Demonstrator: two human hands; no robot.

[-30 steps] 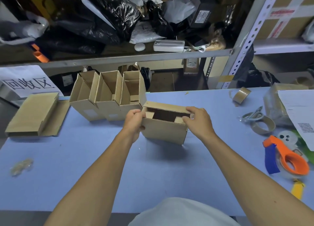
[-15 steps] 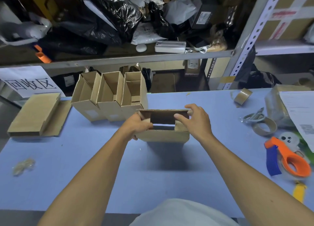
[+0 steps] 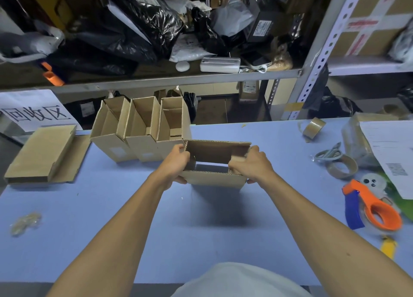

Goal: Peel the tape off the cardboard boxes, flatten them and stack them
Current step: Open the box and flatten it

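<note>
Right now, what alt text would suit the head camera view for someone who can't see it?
Two bare hands, left hand and right hand, grip the ends of an open cardboard box above a blue table. Three open boxes stand behind; flattened cardboard lies left.

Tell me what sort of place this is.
Probably a parcel packing or stockroom area. Metal shelves hold bagged parcels and a taped carton; the blue table carries open cardboard boxes, a tape dispenser and a shipping label.
</note>
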